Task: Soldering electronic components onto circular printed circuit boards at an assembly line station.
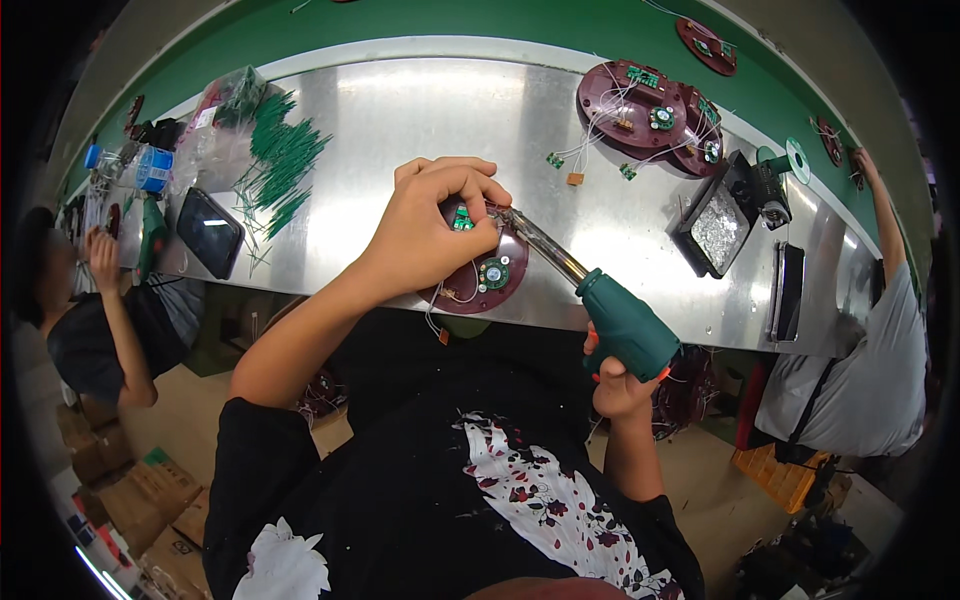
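Observation:
My right hand (pixel 622 390) grips a green pistol-shaped soldering iron (pixel 630 325), its metal barrel pointing up and left. The tip reaches a maroon plastic housing (pixel 514 262) at the near edge of the bench. Over that housing my left hand (pixel 425 225) is closed, thumb and forefinger pinched beside the iron's tip; what they hold is too small to make out. A green circuit board (pixel 462 217) shows beneath the fingers, and a round green part (pixel 493 274) sits lower on the housing. Thin white wires run from it to a small orange-brown piece (pixel 443 337) hanging over the edge.
More wired maroon housings (pixel 610 100) lie at the back right. Nearby are a black tray (pixel 715 225) and a solder spool (pixel 797 160). Green wire pieces (pixel 280 160), a phone (pixel 209 233) and a bottle (pixel 150 168) are on the left. Co-workers sit at both sides; a green belt runs behind.

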The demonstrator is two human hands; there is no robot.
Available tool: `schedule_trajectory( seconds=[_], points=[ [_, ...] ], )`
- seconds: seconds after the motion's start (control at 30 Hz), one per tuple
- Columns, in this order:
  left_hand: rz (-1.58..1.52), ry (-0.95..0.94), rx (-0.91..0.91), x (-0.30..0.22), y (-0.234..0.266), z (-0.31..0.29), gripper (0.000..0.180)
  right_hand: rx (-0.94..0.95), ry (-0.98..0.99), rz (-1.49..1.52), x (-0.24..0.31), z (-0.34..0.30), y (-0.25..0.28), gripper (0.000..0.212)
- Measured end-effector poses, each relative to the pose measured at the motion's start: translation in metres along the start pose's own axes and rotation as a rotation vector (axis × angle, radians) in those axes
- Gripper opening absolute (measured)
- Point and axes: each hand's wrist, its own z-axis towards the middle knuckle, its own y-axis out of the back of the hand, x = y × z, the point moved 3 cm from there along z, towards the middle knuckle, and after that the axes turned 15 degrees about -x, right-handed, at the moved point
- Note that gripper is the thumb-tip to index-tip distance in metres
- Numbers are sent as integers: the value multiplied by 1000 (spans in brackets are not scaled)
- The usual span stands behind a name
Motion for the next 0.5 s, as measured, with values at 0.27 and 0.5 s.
schedule_trajectory(
  seconds=[0.27,0.5],
  points=[
    [0,5,5,1,0,0,14,-23,19,36,4,3,-1,75],
    [-1,9,8,2,0,0,14,-40,-14,61,1,3,0,75]
  ],
)
